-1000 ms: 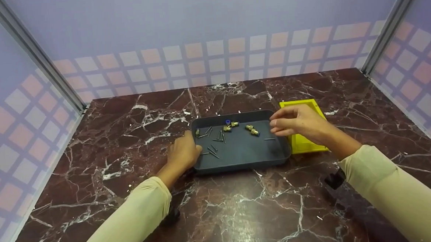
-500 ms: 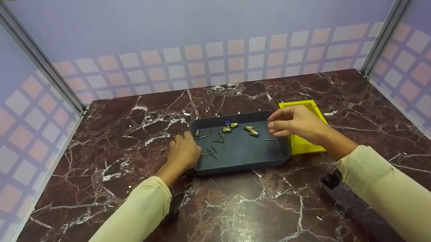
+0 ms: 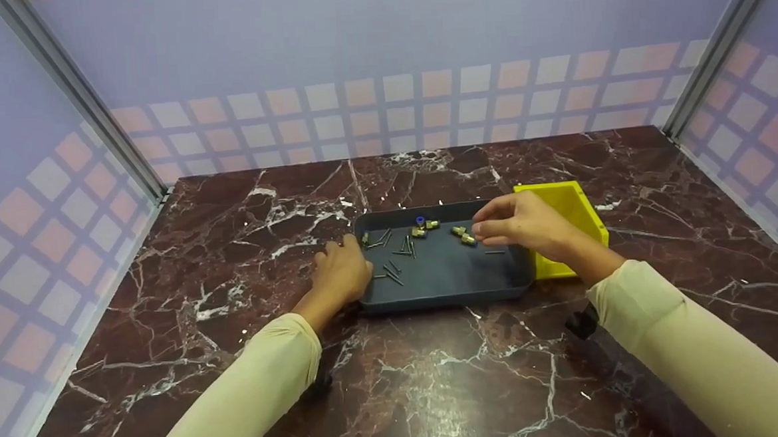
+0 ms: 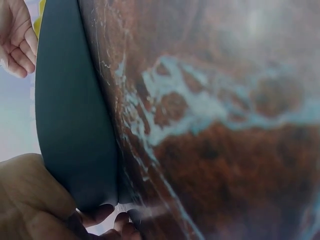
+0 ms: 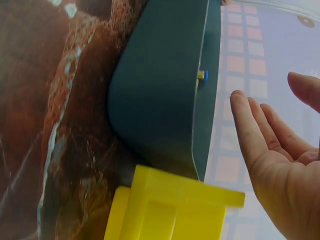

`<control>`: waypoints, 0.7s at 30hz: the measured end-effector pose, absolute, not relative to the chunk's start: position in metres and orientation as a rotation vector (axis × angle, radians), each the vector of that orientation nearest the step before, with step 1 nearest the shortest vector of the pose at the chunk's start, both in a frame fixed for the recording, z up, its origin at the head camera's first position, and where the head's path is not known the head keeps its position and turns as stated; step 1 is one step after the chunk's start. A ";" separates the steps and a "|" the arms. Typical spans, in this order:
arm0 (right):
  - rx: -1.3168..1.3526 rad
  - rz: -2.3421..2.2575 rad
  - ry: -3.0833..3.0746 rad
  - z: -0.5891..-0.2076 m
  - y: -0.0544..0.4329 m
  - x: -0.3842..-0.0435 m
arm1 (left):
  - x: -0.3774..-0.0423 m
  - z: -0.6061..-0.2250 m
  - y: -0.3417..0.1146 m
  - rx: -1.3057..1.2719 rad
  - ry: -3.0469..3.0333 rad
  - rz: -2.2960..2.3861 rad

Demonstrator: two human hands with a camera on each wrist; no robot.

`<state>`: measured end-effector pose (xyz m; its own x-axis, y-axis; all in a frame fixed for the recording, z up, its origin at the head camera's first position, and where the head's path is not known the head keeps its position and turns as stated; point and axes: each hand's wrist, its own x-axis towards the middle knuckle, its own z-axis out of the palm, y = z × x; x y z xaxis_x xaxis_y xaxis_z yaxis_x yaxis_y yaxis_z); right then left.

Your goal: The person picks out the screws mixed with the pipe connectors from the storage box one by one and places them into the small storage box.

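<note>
We see the dark grey tray [image 3: 445, 272] on the marbled desk [image 3: 437, 376], with the yellow bin [image 3: 592, 218] just beside its right end; whether they touch, we cannot tell. The left hand [image 3: 342, 271] grips the left end of the tray, its fingers bent at the wall. The right hand [image 3: 522, 223] is above the right part of the tray, with fingers extended and thumb apart, and we see nothing between them.

Near its fingertips lie two brass fittings [image 3: 467, 239], and a lone screw [image 3: 495, 252] lies a little nearer to us. Other fittings [image 3: 419, 232] are by the far wall, and loose screws [image 3: 393, 276] are at the left.

We judge the fittings small, hard and rather heavy for their size; a pinch across the metal body should be firm. The screws look thin and may roll, so we would pinch them at mid-shank. The tray seems stiff and light.
</note>
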<state>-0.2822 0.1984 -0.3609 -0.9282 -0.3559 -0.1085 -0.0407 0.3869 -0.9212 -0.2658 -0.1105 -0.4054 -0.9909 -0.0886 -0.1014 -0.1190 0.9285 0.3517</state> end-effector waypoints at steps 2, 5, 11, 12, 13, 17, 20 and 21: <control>-0.353 -1.525 2.385 -0.362 0.195 -0.283 | -0.266 -0.405 -0.111 -0.167 3.000 0.556; -0.340 -1.480 2.422 -0.362 0.191 -0.284 | -0.266 -0.405 -0.111 -0.168 2.997 0.562; -0.304 -1.378 2.496 -0.362 0.192 -0.290 | -0.267 -0.406 -0.110 -0.152 2.995 0.574; -0.308 -1.350 2.512 -0.362 0.193 -0.290 | -0.266 -0.406 -0.110 -0.154 2.994 0.575; -0.315 -1.323 2.528 -0.362 0.193 -0.291 | -0.266 -0.407 -0.110 -0.156 2.993 0.575; -0.370 -1.189 2.631 -0.361 0.193 -0.292 | -0.266 -0.407 -0.112 -0.135 3.000 0.533; -0.439 -1.056 2.745 -0.360 0.192 -0.294 | -0.266 -0.407 -0.114 -0.111 3.015 0.501; -0.465 -1.009 2.782 -0.360 0.191 -0.295 | -0.266 -0.407 -0.114 -0.110 3.019 0.502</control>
